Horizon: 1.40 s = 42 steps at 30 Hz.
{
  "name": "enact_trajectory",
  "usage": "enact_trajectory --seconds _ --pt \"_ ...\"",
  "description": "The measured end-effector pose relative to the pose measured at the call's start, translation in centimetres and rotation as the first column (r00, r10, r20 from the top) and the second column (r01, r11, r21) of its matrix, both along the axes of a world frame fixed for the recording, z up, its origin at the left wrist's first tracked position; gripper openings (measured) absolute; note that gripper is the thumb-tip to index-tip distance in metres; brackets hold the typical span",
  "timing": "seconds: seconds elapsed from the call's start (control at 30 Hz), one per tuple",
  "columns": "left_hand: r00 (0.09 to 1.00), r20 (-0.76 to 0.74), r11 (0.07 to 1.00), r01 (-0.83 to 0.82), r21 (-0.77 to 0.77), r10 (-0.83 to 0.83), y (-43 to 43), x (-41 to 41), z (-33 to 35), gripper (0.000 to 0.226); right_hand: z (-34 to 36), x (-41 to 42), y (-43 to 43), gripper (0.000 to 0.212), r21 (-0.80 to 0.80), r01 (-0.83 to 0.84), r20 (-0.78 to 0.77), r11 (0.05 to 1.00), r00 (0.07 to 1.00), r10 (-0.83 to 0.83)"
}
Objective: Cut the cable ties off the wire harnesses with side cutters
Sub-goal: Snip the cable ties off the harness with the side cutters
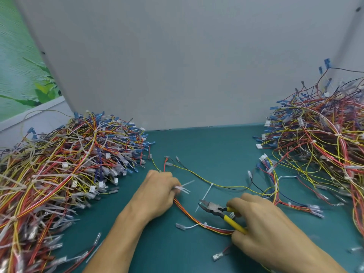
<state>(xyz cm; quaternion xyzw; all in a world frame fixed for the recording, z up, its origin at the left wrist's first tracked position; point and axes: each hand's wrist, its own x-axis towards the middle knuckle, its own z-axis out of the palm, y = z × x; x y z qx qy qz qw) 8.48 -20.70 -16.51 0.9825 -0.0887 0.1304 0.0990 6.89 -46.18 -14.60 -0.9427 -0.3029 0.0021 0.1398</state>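
Gripping yellow-handled steel side cutters (218, 209) in right hand (262, 219), fingers curled round both handles, with jaws parted and aimed up-left. At the cutter tips: white nylon cable tie (206, 192), cinched on thin yellow and black wires further up, long tail slanting down-left, long axis roughly crosswise to the cutters; contact with blades not discernible.

Left of cutters: left hand (159, 191), knuckles up, pinching red-orange-yellow wire harness (189, 213) together with second white tie (183, 187), blurred. Harness running down beneath the cutters.

Judged: right hand nearer the tie; small forward nudge enough to seat it between blades; risk of nicking a neighbouring wire.

Under cutters: teal bench mat (197, 146). Far left of cutters, heap of tied harnesses (65, 164); far right, second heap (319, 146). Behind cutters, plain grey wall panel (177, 66).
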Motion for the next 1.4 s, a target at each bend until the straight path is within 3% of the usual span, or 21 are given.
enact_trajectory --seconds 0.1,0.3,0.37,0.43,0.5,0.83,1.4 --pt "0.990 0.112 0.996 0.090 -0.022 -0.087 0.0 -0.5 0.8 0.028 0.0 0.0 0.0 0.032 -0.006 -0.011 0.005 1.000 1.000 0.011" --pt "0.995 -0.091 0.926 0.002 -0.378 -0.040 -0.2 -0.6 0.3 0.012 0.1 -0.2 0.0 0.025 -0.021 -0.015 -0.001 1.000 1.000 0.015" --pt "0.984 -0.175 0.853 -0.078 -0.517 -0.016 -0.3 -0.4 0.2 0.010 0.2 -0.2 0.1 0.021 -0.026 -0.015 -0.009 1.000 1.000 0.014" --pt "0.959 -0.279 0.708 -0.166 -0.687 -0.045 -0.4 -0.5 0.1 0.011 0.3 -0.1 0.2 0.018 -0.035 -0.019 -0.026 0.999 0.999 0.018" --pt "0.941 -0.328 0.624 -0.204 -0.754 -0.089 -0.7 -0.6 0.0 0.015 0.5 0.1 0.6 0.017 -0.051 -0.023 -0.037 0.998 0.999 0.021" --pt "0.939 -0.326 0.632 -0.187 -0.752 -0.110 -1.0 -0.6 0.0 0.018 1.1 0.0 3.5 0.023 -0.216 -0.048 -0.068 0.975 0.997 0.034" --pt "0.939 -0.321 0.616 -0.182 -0.766 -0.121 -0.7 -0.6 -0.2 0.021 0.9 -0.7 4.7 0.015 -0.228 0.001 -0.111 0.974 0.993 -0.027"
